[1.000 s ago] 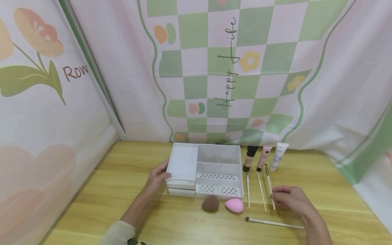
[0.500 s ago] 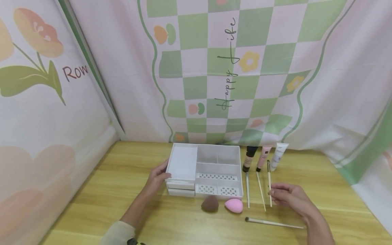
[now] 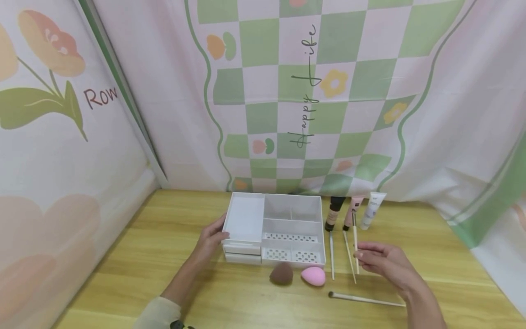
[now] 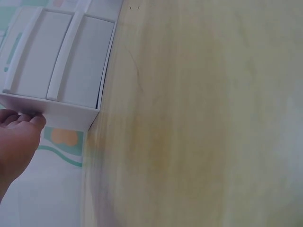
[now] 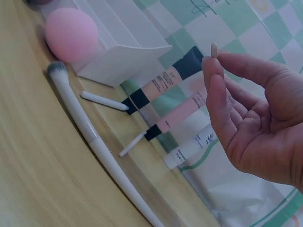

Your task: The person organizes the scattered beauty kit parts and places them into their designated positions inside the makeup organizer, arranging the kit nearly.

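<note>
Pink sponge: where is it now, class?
In the head view, the pink sponge lies right of the brown sponge, by the near edge of the white organizer.

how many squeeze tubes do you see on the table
3: beige-and-black tube nearest the white organizer, pink tube in the middle, white tube farthest right in the head view. Any inside closed drawers would be hidden.

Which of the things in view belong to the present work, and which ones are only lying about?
Seemingly in the work:
held brush
white organizer, held at its side

Apparently only lying about for now:
three other brushes
brown sponge
pink sponge
black-ended tube
pink tube
white tube
</note>
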The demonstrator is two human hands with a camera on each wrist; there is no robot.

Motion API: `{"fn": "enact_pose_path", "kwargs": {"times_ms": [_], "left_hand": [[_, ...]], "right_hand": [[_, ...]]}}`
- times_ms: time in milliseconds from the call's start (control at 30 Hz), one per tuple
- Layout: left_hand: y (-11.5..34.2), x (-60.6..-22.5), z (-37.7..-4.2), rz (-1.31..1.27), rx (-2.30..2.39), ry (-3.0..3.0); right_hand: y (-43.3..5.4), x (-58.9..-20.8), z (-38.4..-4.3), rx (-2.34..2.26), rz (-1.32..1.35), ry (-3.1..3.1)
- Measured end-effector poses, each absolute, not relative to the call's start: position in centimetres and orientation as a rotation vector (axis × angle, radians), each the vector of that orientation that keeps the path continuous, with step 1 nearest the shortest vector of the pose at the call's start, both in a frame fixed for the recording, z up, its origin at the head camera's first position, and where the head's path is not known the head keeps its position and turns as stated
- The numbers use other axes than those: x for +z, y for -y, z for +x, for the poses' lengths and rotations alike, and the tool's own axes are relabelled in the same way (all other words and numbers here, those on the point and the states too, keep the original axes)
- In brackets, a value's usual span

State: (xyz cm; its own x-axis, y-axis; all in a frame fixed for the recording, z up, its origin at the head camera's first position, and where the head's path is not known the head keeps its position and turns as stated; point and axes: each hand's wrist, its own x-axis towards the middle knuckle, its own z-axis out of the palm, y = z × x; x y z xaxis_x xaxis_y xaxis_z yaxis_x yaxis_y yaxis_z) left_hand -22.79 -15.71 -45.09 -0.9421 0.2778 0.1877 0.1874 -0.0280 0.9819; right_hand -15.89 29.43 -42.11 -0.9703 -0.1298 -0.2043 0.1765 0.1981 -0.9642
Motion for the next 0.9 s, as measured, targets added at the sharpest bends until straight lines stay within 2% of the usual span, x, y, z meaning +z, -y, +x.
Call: {"fn": "enact_pose_path", "kwargs": {"times_ms": [900], "left_hand": [[15.7,-44.9,-22.8,0.459,2.137,-2.105]], "right_hand": [[-25.2,-41.8,-16.7,-1.845,0.010,-2.213]]}}
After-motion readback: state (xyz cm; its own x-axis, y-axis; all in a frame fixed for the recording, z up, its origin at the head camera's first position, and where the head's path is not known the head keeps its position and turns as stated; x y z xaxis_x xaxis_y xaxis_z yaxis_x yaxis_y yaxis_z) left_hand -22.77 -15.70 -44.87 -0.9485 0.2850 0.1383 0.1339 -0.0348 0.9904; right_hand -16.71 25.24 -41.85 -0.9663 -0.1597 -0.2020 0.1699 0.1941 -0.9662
